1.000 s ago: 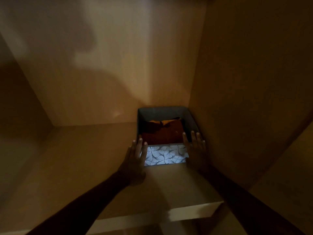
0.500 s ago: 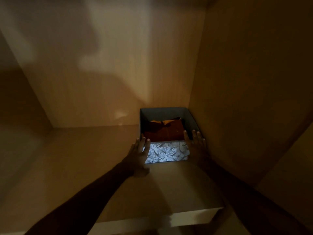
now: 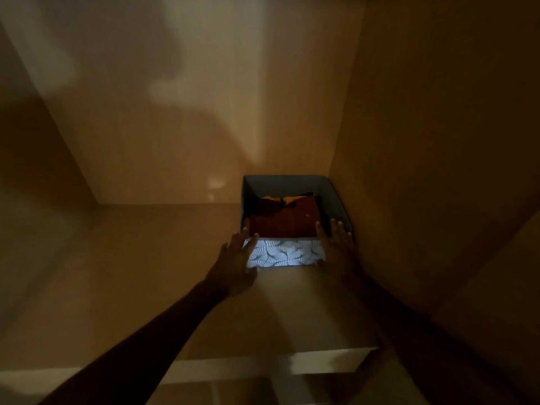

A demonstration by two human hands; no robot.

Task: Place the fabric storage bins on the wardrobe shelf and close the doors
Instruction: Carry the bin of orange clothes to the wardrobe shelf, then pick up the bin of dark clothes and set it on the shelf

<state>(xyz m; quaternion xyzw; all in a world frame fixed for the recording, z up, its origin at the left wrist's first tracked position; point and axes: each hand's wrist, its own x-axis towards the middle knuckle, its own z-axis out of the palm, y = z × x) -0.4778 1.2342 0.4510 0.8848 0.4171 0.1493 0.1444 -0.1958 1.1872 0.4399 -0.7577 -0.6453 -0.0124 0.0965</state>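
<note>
Firstly, one fabric storage bin [image 3: 285, 254]: it stood upright on the wardrobe shelf [image 3: 146, 273], tucked into the far right corner, open top facing up. Its pale leaf-patterned front faced outward toward the person and its grey rear wall faced the back panel [image 3: 190, 112]. Its right side ran just beside the side wall [image 3: 423, 141]; whether they touched could not be told. The bin ran from front to back, though I could not tell if that was its longer side.

Contents: folded cloth [image 3: 287, 222], rust-brown with an orange piece showing behind it.

Left hand [image 3: 236, 258]: fingers straight and together, laid flat against the bin's front left corner, fingertips at the rim, gripping nothing.

Right hand [image 3: 336, 247]: likewise flat with fingers extended, against the front right corner, fingertips reaching over the rim.

Surface: pale wood-tone shelf with a light front edge [image 3: 327, 361].

Room: dim, warm light, with broad shadows across the back panel.
</note>
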